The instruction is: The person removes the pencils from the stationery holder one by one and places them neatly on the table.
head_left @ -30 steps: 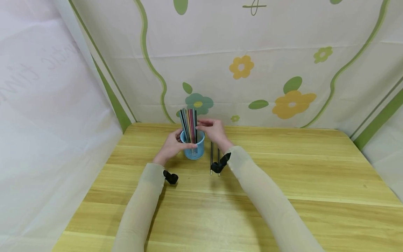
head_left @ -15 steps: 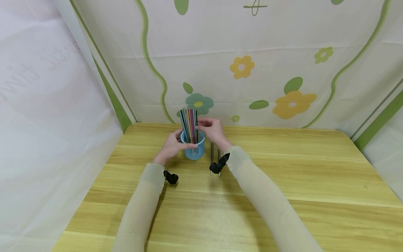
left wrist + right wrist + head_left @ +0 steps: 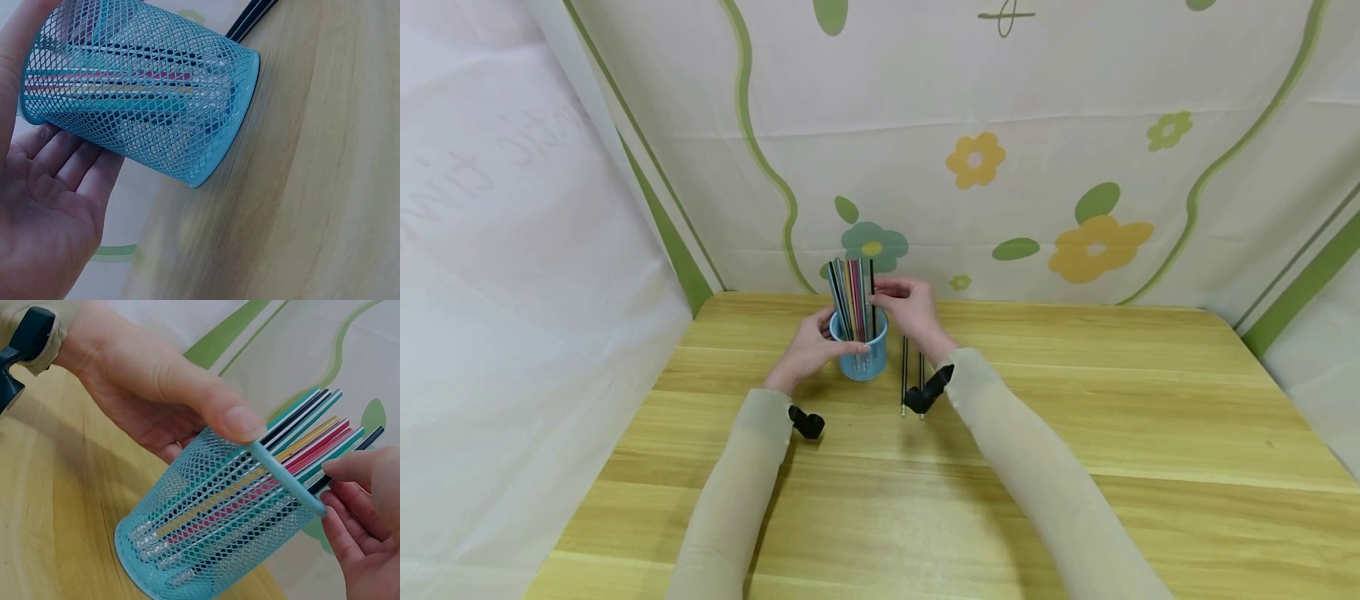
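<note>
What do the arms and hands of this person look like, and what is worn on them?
Long, plain, pale beige sleeves reach down to both wrists. A small black device with a chunky end sits at each wrist; no cable shows. The left hand and right hand are bare, without gloves.

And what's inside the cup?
Pencils in black, teal, yellow and red, visible through the mesh of the cup. They overlap, so any behind are hidden; no exact count.

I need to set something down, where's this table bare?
The widest bare patch of table runs from the right sleeve to the right edge. Another lies between both sleeves, nearer than the loose dark pencils. It's crowded at the blue cup: the left hand holds it, the right hand pinches a black pencil.
</note>
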Demonstrator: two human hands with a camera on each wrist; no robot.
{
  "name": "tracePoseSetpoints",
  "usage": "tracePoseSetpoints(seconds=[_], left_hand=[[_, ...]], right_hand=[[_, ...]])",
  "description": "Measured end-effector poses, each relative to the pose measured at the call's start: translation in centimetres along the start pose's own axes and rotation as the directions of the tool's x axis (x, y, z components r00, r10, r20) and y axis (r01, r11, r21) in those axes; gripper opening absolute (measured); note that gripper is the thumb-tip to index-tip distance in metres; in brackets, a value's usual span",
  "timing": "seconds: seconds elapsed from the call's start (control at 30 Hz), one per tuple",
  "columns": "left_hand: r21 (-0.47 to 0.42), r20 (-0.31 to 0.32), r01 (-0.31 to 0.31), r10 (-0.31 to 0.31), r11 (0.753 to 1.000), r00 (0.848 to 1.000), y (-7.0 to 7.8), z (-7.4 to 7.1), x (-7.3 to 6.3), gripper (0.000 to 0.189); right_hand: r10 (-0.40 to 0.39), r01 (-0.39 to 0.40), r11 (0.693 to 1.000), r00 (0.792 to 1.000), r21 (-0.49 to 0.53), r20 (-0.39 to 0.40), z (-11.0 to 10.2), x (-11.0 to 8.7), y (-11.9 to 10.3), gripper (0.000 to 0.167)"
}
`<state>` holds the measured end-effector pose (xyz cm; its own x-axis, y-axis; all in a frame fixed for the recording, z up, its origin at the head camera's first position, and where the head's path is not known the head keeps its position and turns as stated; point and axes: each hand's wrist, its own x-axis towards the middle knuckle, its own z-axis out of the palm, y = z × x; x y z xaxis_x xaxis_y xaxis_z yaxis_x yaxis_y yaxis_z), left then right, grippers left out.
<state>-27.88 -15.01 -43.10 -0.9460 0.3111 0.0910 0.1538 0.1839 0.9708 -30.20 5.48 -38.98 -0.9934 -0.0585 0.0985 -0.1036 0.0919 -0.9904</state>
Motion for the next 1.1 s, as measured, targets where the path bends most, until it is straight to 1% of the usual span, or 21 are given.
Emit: tracePoseSetpoints(seconds=[0.2,0.5,0.73,0.9,1.1], left_hand=[[0.001,-0.005,0.011,-0.011,1.000,1.000,0.0,-0.1,0.0,0.086],[0.008,0.001,0.005,-0.005,1.000,1.000,0.0,-0.1,0.0,0.082],[0.011,0.001,0.009,-0.009,1.000,1.000,-0.1,0.0,0.0,0.087],[0.010,0.002,0.011,-0.011,1.000,1.000,-0.2,0.0,0.0,0.086],[0.005,0.002,0.012,-0.012,1.000,1.000,-0.1,0.0,0.0,0.082]], right_hand=[[-0.007,0.008,0.995,1.000,0.097,-0.012,-0.6,-0.1,-0.5,0.028],[-0.008,0.012,0.986,1.000,0.166,-0.025,-1.5,-0.1,-0.8,0.033],[-0.021,0.030,0.973,0.999,0.229,-0.044,-2.1,-0.1,-1.5,0.032],[-0.025,0.036,0.969,0.999,0.245,-0.048,-2.7,-0.2,-2.2,0.035],[-0.055,0.070,0.967,0.996,0.245,-0.067,-3.6,-0.4,-3.1,0.035]])
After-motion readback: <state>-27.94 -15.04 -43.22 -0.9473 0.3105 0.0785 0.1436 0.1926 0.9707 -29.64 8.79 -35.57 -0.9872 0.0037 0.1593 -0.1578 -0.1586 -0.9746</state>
